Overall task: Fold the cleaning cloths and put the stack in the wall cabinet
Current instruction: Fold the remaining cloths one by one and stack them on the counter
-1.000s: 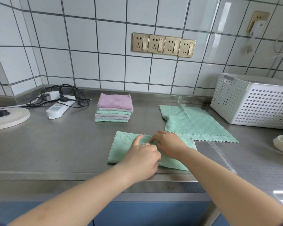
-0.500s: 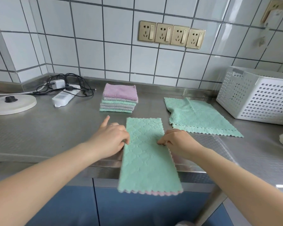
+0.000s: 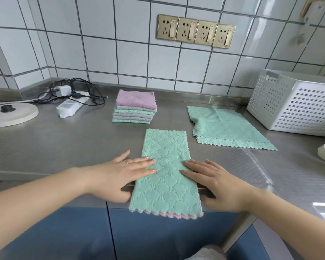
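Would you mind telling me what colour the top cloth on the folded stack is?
Lilac pink; the top cloth shows best in the head view.

White perforated basket (image 3: pixel 296 107) at right — power strip (image 3: pixel 71 107), tangled cables (image 3: pixel 86 91) left; wall sockets (image 3: pixel 195 31) above.

No text, label, brand or number can be read anywhere here. The 4 gold wall sockets (image 3: pixel 195 31) carry only pin holes and plain rocker switches (no lettering shows on them). The white power strip (image 3: pixel 71 107) on the steel surface (image 3: pixel 64 143) has a pale panel on its top face, but anything printed there is too small and blurred to make out. The white charger (image 3: pixel 62 90) plugged into it shows no marking. The white perforated basket (image 3: pixel 296 104) has a small grey tab near its rim with nothing legible on it. The cloths bear only a woven diamond pattern.
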Available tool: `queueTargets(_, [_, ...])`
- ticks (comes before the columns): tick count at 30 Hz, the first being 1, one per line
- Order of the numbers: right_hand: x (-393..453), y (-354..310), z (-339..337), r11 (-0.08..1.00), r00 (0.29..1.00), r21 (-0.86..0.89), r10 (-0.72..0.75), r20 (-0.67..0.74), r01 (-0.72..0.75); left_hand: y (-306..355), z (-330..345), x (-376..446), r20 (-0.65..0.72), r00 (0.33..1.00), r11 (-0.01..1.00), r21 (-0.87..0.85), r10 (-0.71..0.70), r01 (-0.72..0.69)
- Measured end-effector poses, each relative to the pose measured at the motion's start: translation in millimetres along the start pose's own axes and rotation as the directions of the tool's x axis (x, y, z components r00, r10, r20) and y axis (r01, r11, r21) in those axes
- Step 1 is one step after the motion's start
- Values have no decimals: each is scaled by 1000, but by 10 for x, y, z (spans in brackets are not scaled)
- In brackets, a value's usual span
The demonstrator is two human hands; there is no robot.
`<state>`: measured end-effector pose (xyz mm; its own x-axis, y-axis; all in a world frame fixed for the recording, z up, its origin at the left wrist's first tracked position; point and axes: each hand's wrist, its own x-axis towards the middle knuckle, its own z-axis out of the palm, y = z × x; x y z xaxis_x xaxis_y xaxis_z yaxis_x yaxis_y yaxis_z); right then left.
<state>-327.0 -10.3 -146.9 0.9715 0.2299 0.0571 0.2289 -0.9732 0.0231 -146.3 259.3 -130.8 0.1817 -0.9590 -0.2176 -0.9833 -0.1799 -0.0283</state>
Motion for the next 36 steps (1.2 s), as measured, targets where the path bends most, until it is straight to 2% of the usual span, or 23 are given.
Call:
queueTargets(3, [30, -34, 87, 998, 984, -55, -34, -173, 24, 3, 50, 39, -94, 996, 1000, 18, -8, 9])
queueTargets(6, [91, -36, 76, 998, 971, 65, -1, -238, 17, -35, 68, 75, -199, 980, 995, -95, -6, -13])
queueTargets(8, [140, -43, 36, 978, 964, 208, 59, -261, -4, -75, 86, 119, -291, 956, 971, -236, -37, -35])
queueTargets(10, [213, -74, -39, 917, 938, 383, 226, -263, -113, -54, 42, 188, -379, 913, 877, -478, -150, -54])
queueTargets(12, [316, -98, -126, 796, 869, 550, 437, -232, -253, -16, -32, 280, -430, 829, 716, -696, -358, -52])
queueTargets(13, [381, -104, -170, 731, 830, 616, 515, -216, -293, -24, -53, 350, -434, 775, 646, -762, -459, -44])
queueTargets(15, [531, -98, -241, 649, 772, 691, 601, -209, -319, -24, -119, 478, -414, 711, 533, -844, -569, -66])
queueTargets(17, [697, -54, -281, 583, 728, 740, 660, -189, -337, -71, -169, 601, -390, 683, 445, -889, -617, -105])
queueTargets(20, [916, 49, -284, 491, 673, 772, 731, -114, -403, -98, -254, 765, -336, 678, 324, -934, -654, -150])
queueTargets(22, [1008, 122, -256, 452, 650, 752, 759, -41, -481, -125, -274, 852, -256, 683, 259, -961, -684, -100])
queueTargets(25, [1073, 180, -223, 463, 637, 677, 771, 12, -572, -185, -253, 935, -203, 692, 330, -942, -693, 55])
queueTargets(30, [1110, 218, -196, 459, 616, 634, 787, 35, -622, -250, -269, 1035, -179, 707, 440, -874, -684, 205])
queueTargets(36, [1140, 244, -215, 402, 592, 646, 800, 97, -649, -273, -328, 1062, -152, 713, 480, -830, -685, 284])
